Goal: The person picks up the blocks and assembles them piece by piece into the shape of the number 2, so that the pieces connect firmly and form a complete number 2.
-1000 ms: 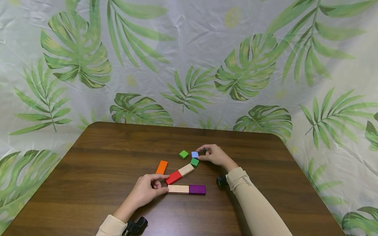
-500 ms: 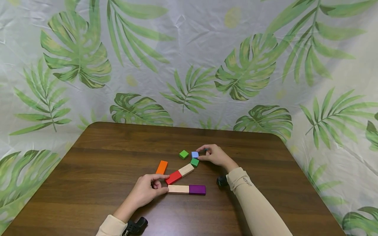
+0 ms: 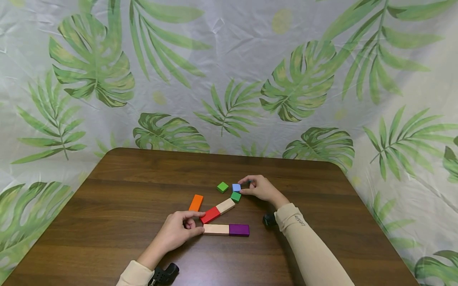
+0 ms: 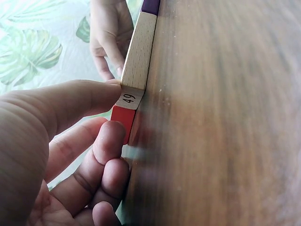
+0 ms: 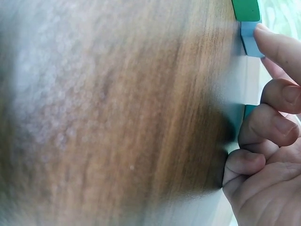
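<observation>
In the head view, my left hand (image 3: pixel 177 230) has its index fingertip on the near end of a red block (image 3: pixel 210 215) and its thumb at the left end of a plain wooden block (image 3: pixel 216 229), pinching the two where they meet. The left wrist view shows a printed "49" on the plain block's end (image 4: pixel 127 98). My right hand (image 3: pixel 261 188) pinches a small blue block (image 3: pixel 236 187) between thumb and index finger. Touching the blue block is a dark green block (image 3: pixel 235 197). A teal piece (image 5: pixel 249 110) shows behind the right hand's curled fingers, partly hidden.
A purple block (image 3: pixel 239 230) continues the lower row. Another plain block (image 3: pixel 226 205) extends the slanted row from the red one. An orange block (image 3: pixel 195 202) and a light green block (image 3: pixel 222 187) lie to the left on the brown table (image 3: pixel 125 190). A leaf-print cloth (image 3: pixel 229 71) hangs behind.
</observation>
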Tool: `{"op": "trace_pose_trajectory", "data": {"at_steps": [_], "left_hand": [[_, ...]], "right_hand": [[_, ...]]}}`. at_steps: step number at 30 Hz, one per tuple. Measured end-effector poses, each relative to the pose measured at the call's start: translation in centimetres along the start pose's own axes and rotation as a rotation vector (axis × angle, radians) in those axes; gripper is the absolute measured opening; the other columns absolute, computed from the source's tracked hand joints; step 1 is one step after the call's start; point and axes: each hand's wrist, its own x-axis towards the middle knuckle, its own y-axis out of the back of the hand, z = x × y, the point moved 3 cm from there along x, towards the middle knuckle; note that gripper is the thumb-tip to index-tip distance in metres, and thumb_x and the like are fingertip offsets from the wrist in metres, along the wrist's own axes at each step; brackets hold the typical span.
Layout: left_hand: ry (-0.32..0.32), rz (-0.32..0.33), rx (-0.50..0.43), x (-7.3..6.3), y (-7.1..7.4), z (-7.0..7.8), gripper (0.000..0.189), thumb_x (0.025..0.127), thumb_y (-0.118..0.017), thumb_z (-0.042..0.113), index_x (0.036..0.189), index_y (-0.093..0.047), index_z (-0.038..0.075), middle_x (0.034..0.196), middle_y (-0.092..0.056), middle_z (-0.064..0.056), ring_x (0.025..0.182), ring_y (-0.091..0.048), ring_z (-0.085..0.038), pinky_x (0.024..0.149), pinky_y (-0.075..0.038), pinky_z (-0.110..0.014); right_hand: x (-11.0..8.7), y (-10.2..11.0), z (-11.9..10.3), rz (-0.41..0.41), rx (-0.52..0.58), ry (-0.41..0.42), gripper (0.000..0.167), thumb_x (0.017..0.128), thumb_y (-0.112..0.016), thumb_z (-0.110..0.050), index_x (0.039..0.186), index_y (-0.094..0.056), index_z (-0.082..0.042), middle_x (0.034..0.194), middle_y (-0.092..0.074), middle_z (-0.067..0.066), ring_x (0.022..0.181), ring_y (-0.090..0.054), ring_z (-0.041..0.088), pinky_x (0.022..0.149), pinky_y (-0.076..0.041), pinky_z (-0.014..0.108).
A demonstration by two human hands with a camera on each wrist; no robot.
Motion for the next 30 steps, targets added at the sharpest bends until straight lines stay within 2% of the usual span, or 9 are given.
{"op": "trace_pose_trajectory", "data": {"at_steps": [21, 30], "left_hand": [[-0.014, 0.005, 0.009, -0.09, 0.09, -0.12, 0.034, 0.084, -0.092, 0.019, 0.117, -0.082, 0.016, 0.067, -0.06, 0.009, 0.064, -0.051, -0.003, 0.062, -0.041, -0.02], [-0.014, 0.005, 0.008, -0.14, 0.08, -0.05, 0.034, 0.084, -0.092, 0.02, 0.117, -0.082, 0.016, 0.067, -0.059, 0.009, 0.064, -0.051, -0.003, 0.061, -0.04, -0.02]], "right_hand": [[0.05, 0.04, 0.26, -0.003, 0.031, -0.022, 0.035, 0.095, -0.083, -0.021, 0.128, -0.075, -0.011, 0.06, -0.042, -0.005, 0.055, -0.034, 0.01, 0.054, -0.031, 0.024], [-0.26, 0.89, 0.77, 0.009, 0.047, -0.016, 0.036, 0.096, -0.082, -0.021, 0.13, -0.074, -0.01, 0.06, -0.042, -0.006, 0.055, -0.034, 0.011, 0.054, -0.032, 0.025]]}}
